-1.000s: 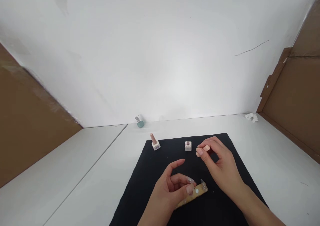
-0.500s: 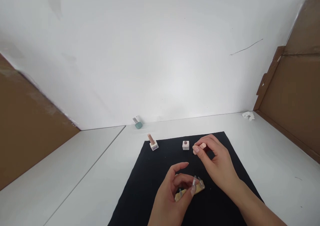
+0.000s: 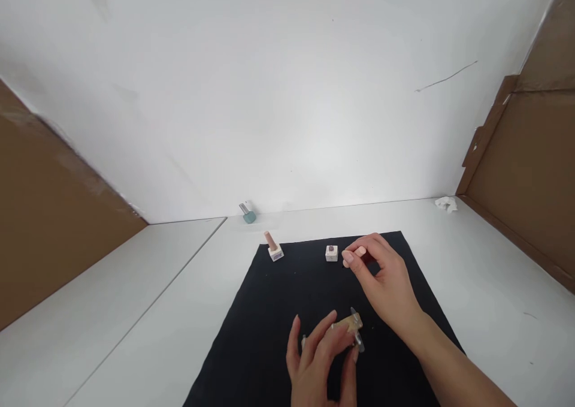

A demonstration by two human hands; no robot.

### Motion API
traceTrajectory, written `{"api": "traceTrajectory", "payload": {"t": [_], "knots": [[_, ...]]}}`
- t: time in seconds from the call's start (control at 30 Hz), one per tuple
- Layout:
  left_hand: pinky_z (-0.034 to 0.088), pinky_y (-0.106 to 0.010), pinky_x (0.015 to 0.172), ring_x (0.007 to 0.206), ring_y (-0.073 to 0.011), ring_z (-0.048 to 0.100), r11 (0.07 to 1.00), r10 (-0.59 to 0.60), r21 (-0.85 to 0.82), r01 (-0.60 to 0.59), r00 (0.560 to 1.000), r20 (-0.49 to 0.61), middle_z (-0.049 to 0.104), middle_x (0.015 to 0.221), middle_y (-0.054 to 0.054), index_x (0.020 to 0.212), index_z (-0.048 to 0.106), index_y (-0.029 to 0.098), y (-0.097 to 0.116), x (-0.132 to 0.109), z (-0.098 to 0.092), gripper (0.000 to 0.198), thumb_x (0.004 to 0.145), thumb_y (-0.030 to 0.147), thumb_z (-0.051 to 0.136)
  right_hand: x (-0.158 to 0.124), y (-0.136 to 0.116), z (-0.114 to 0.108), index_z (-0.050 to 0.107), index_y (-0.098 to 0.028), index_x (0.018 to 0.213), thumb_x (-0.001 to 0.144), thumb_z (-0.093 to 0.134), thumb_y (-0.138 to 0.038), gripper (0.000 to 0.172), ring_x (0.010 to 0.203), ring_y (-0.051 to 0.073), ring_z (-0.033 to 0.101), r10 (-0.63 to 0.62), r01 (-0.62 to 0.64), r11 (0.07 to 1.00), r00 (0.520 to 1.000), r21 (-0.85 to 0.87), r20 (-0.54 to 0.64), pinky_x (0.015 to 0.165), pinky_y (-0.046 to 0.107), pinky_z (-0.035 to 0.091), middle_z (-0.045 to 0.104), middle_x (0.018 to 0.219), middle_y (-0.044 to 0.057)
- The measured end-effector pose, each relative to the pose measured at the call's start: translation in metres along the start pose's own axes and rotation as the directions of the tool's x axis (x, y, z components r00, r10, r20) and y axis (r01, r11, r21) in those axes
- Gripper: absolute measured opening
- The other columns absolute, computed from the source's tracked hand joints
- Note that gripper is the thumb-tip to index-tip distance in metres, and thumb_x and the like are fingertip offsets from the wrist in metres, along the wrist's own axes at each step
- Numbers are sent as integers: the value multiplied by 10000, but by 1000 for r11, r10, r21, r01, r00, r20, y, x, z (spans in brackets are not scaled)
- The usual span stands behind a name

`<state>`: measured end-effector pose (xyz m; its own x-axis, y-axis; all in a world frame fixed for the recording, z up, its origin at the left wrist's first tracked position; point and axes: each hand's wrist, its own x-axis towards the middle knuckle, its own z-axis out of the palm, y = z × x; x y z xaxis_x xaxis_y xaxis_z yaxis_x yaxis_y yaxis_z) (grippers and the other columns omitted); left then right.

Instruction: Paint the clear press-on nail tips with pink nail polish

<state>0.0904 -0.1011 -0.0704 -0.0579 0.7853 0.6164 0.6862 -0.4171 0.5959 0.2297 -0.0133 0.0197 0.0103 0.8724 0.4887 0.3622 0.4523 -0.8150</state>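
Note:
My left hand reaches over a small light wooden piece with clear false nail tips on it. Thumb and fingers pinch at its right end, and the other fingers are stretched and partly cover the piece. My right hand is closed around a pale pink nail polish cap; its brush is hard to make out. Just left of that hand stands an uncapped white nail polish bottle, its dark pink neck showing on top.
On the black cloth's far left corner stands a white bottle with a pink cap. Behind it, a teal bottle rests by the white wall. Crumpled white paper lies far right. Brown cardboard panels flank the table.
My left hand has turned over the wooden piece, and its thumb now comes from below the near edge. The piece has shifted and turned slightly. My right hand keeps the cap nearly in place.

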Motion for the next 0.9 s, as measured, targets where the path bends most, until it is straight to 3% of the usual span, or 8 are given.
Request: {"api": "traceTrajectory", "payload": {"t": [0.1,0.17,0.43,0.63,0.8,0.9], "knots": [[77,-563,1304,1176,-251,750,999,9,33,-10,999,35,864,926,32,1239,573,298,-2,1,8,374,931,88,549,0,1,-1,679,-239,847,998,605,-279,173,750,154,662,5,-5,1000,1000,0,-2,686,266,544,687,906,19],[34,-578,1306,1225,-248,723,998,-1,55,-1,999,38,866,911,34,1276,551,291,-4,4,12,386,940,102,527,1,2,-1,679,-239,844,997,602,-289,179,759,158,667,7,-7,1000,1000,1,-4,693,269,547,686,901,20],[35,-713,1269,1238,-300,711,998,-60,40,56,994,94,866,1040,-3,1393,504,312,-7,12,13,515,932,83,490,3,-3,0,688,-238,837,1004,594,-291,199,772,170,674,11,-11,1000,1000,-3,13,700,288,560,681,901,29],[34,-736,1257,1315,-284,656,997,-61,55,53,985,160,868,969,0,1467,436,296,-8,16,11,569,948,62,450,0,-3,1,696,-241,865,1001,605,-283,169,764,172,673,-17,18,1000,1000,-14,14,695,292,565,683,908,31],[50,-795,1225,1328,-291,645,998,-46,51,34,962,268,860,1039,-13,1532,364,311,-16,15,8,656,946,40,479,-3,-2,1,700,-248,901,1001,609,-285,140,781,169,684,-42,42,999,999,-32,12,703,288,568,678,930,25],[104,-772,1236,1341,-282,635,998,-59,49,50,976,211,863,1001,-1,1530,392,314,-16,14,11,667,934,26,473,-3,-3,2,702,-256,902,1002,609,-298,142,782,171,695,-49,49,998,999,-43,6,701,289,574,680,926,19]]}}
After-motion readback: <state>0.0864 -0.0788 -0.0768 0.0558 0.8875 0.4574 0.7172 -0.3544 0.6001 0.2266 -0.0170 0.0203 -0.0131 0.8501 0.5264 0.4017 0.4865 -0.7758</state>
